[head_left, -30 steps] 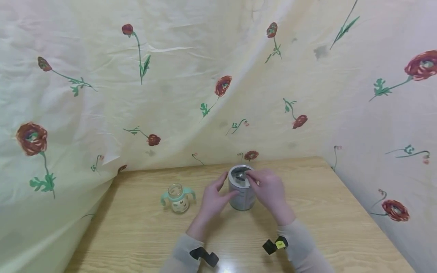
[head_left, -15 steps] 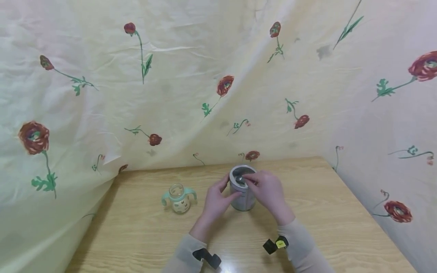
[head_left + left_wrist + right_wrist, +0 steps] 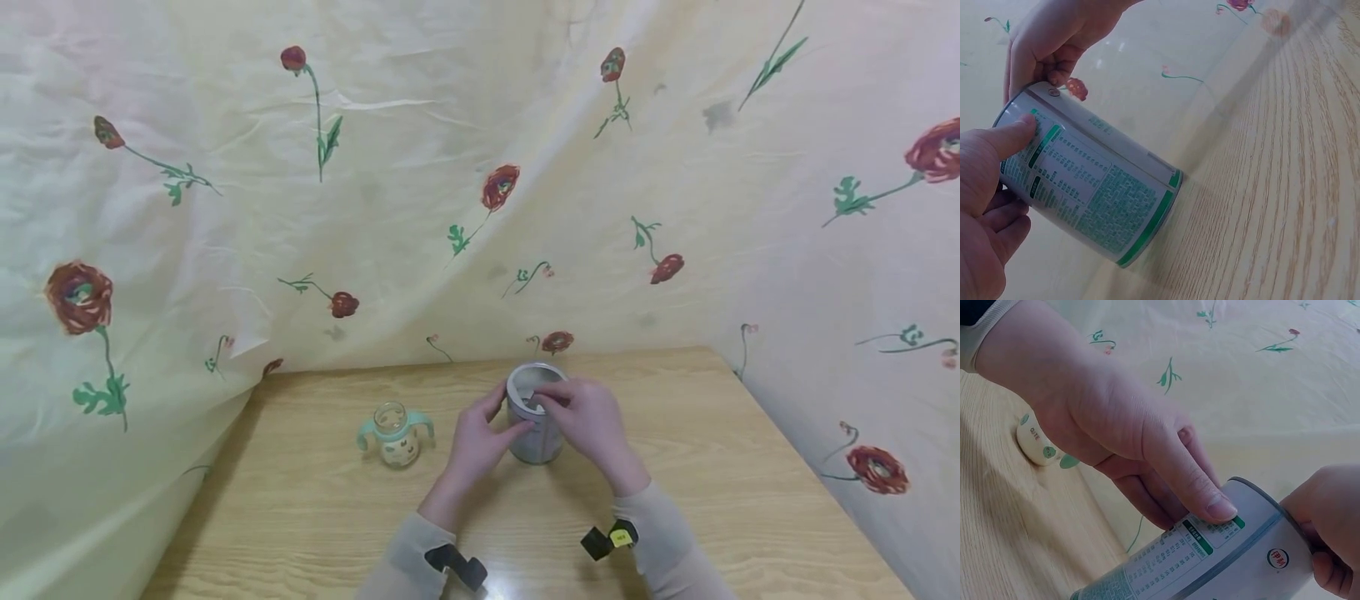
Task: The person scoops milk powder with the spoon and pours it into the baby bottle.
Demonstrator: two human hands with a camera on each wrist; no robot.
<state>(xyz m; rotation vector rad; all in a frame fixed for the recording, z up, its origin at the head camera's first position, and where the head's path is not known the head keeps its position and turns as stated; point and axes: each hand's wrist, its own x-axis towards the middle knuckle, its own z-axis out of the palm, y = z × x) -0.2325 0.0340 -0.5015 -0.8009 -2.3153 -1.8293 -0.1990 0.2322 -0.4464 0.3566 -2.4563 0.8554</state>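
Observation:
A grey-white milk powder tin [image 3: 536,433] stands on the table in the head view, its top uncovered. My left hand [image 3: 480,433] grips the tin's left side, the thumb across the front just below the rim. Green printed text covers the tin's label [image 3: 1110,187] in the left wrist view. At the tin's mouth, my right hand [image 3: 588,417] pinches a small spoon [image 3: 529,402] that reaches inside; fingers and rim hide most of it. In the right wrist view, the curled right hand [image 3: 1329,528] is at the rim, opposite the left hand [image 3: 1147,431].
A clear baby bottle [image 3: 398,448] with two teal handles stands uncapped to the left of the tin. The wooden table [image 3: 322,517] extends around both. Behind and beside it hangs a pale cloth [image 3: 405,208] with red flowers.
The spoon has gone lower inside the tin and shows less now. My right hand has shifted only slightly; my left hand keeps its grip. The whole head view has drifted a little.

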